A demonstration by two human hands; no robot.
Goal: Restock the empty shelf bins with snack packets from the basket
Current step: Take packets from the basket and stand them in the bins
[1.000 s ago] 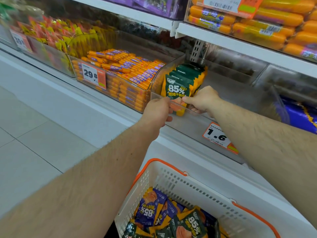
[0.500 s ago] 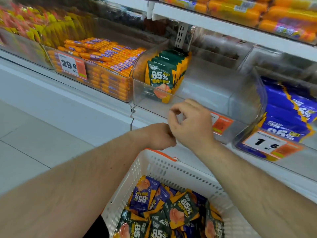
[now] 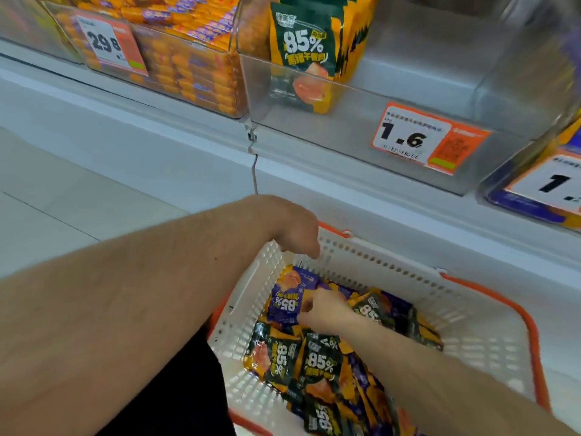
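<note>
Down from the bin (image 3: 408, 99) and into the basket (image 3: 355, 256) within the last second: a second ago both hands at the bin's front, squaring up the green packets (image 3: 303, 48); half a second ago drawn back clear of the bin's front edge; now low over the stock. Right hand (image 3: 323, 309) down among the loose packets, fingers curled at the edge of a purple packet (image 3: 284, 302) lying top left in the pile, seemingly starting a pinch, though too blurred to call a firm hold. Left hand (image 3: 295, 231) hanging above the basket's far left corner, fingers drooping loosely, nothing in them. Green row standing upright at the bin's left end, the whole stretch to the right of it bare behind the 1.6 price tag (image 3: 427, 138). Basket on the floor just below the shelf, white with orange rim, heaped with green and purple packets mixed together. To the left, a neighbouring bin full of orange sticks (image 3: 188, 67) behind a 29.8 tag (image 3: 110, 45); at far right, the corner of another bin with purple stock. Read as one placing round finished and the next pick beginning. Much of the job left, judging by the bare bin and the full basket. Likely snag: purple under the fingers while green belongs in this bin, so a sort by colour probably needed before the next placement.
</note>
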